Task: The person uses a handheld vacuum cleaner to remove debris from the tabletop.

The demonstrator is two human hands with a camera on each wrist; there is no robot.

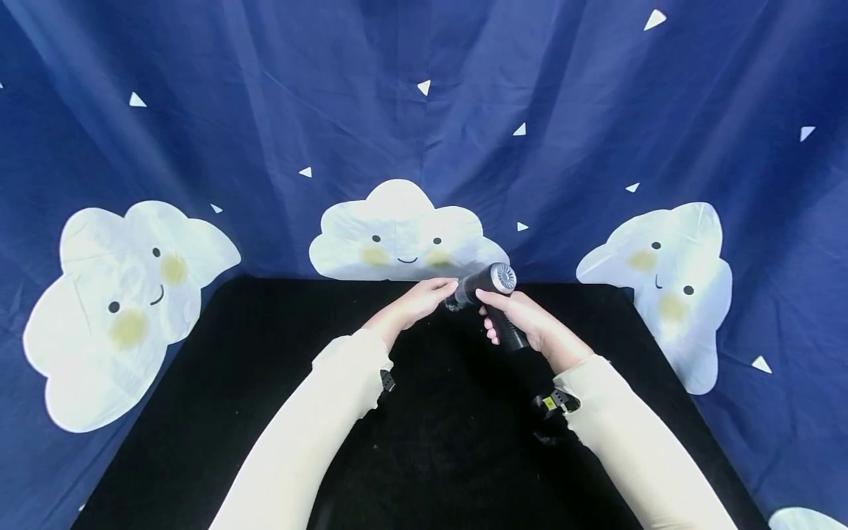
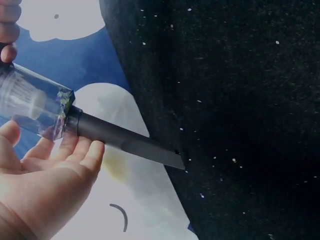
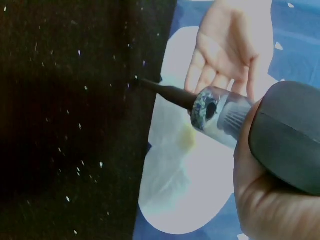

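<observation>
A black and silver handheld vacuum cleaner (image 1: 489,280) is up near the far end of the table. My right hand (image 1: 526,315) grips its black handle (image 3: 287,135), with the thumb along the top. In the left wrist view, its clear dust cup (image 2: 47,107) shows a white pleated filter and some dark, speckled debris inside. A dark, slanted-tip nozzle (image 2: 130,141) extends from the cup towards the black cloth. My left hand (image 2: 55,182) is at the cup and nozzle base, palm up, its fairly straight fingers touching from the side.
Small pale specks (image 3: 80,170) lie scattered over the black-covered table (image 1: 424,456). A blue curtain (image 1: 371,88) with smiling white clouds (image 1: 397,221) stands behind and along both sides. Both wrists wear dark straps, next to cream sleeves (image 1: 291,427).
</observation>
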